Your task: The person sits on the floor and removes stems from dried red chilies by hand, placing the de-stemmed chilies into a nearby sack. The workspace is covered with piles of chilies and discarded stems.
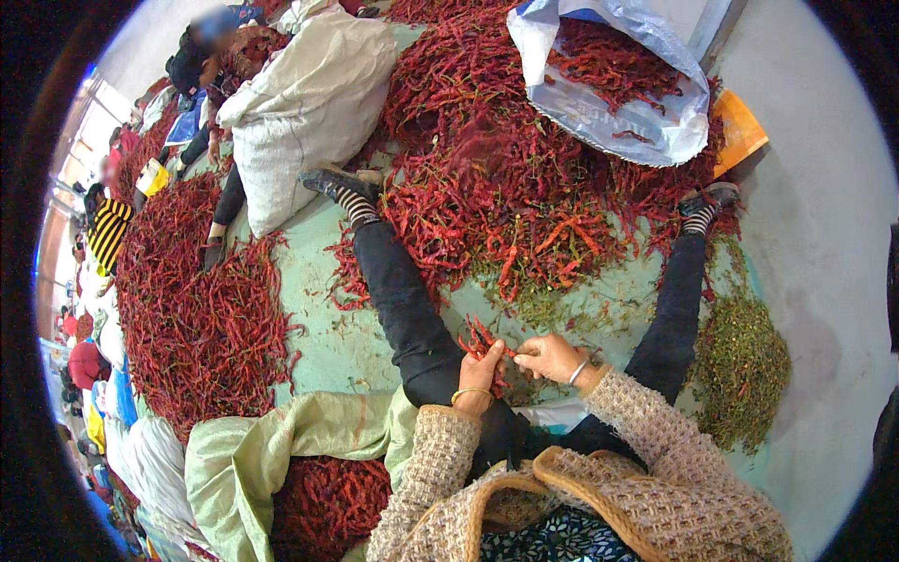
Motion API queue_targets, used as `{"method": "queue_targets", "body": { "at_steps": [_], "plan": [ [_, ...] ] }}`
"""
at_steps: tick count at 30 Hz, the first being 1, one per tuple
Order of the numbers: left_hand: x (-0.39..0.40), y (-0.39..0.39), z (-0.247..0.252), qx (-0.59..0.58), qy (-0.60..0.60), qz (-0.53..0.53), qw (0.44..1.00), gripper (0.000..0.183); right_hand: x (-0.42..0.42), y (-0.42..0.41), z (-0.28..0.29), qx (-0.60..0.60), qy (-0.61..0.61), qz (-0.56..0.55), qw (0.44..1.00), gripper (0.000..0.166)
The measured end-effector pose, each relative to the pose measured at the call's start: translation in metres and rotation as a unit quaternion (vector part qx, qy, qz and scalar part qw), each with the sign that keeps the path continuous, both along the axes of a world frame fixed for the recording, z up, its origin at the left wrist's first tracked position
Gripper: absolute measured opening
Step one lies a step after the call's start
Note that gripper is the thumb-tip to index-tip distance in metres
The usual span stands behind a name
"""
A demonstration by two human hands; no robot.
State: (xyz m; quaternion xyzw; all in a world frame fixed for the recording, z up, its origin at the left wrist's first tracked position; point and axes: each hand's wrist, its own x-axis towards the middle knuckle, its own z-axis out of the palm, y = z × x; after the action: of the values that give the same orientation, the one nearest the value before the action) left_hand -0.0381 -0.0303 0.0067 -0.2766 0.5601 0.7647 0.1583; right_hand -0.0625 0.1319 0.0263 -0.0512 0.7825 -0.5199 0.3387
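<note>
Several dried red chilli peppers [475, 338] are bunched in my left hand [482, 367], which is closed around them above my left thigh. My right hand [551, 357] meets it from the right, thumb and fingertips pinched at the end of one chilli [508, 351]. Whether that pinch is on the stem or the pod is too small to tell. Between my spread legs, a large heap of red chillies [477, 161] rises beyond my hands. Loose greenish stems and bits [537, 305] lie at its near edge, on the pale green floor sheet [333, 344].
A white woven sack [309, 119] stands full beyond my left foot. An open sack [674, 133] holding chillies lies on the heap. Another chilli pile [197, 316] is at left, a stem pile [741, 365] at right. Beside my left hip, a green sack [239, 456] holds chillies. People sit at far left.
</note>
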Motion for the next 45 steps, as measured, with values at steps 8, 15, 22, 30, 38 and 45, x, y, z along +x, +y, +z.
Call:
{"method": "queue_targets", "body": {
  "at_steps": [8,15,22,30,38,45],
  "plan": [
    [0.001,-0.004,0.01,0.052,-0.046,0.014,0.997,0.021,0.005,-0.01,0.023,0.012,0.062,0.006,0.998,0.022],
    [0.014,-0.005,0.012,-0.032,0.229,0.026,0.972,0.018,-0.039,-0.006,-0.032,0.399,0.246,0.014,0.883,0.021],
    [-0.005,-0.01,0.002,0.134,0.009,0.054,0.99,0.008,-0.107,-0.038,-0.048,0.446,0.341,0.194,0.804,0.025],
    [-0.005,-0.014,-0.01,0.171,-0.015,0.022,0.985,0.008,-0.092,-0.007,0.004,0.112,0.312,-0.15,0.931,0.017],
    [-0.001,-0.001,-0.014,0.173,-0.02,0.009,0.985,0.02,-0.016,0.031,-0.022,-0.046,0.164,-0.207,0.964,0.019],
    [0.011,0.01,-0.001,0.251,-0.016,-0.03,0.967,0.024,0.021,0.009,0.003,-0.041,0.186,-0.171,0.967,0.021]
  ]
}}
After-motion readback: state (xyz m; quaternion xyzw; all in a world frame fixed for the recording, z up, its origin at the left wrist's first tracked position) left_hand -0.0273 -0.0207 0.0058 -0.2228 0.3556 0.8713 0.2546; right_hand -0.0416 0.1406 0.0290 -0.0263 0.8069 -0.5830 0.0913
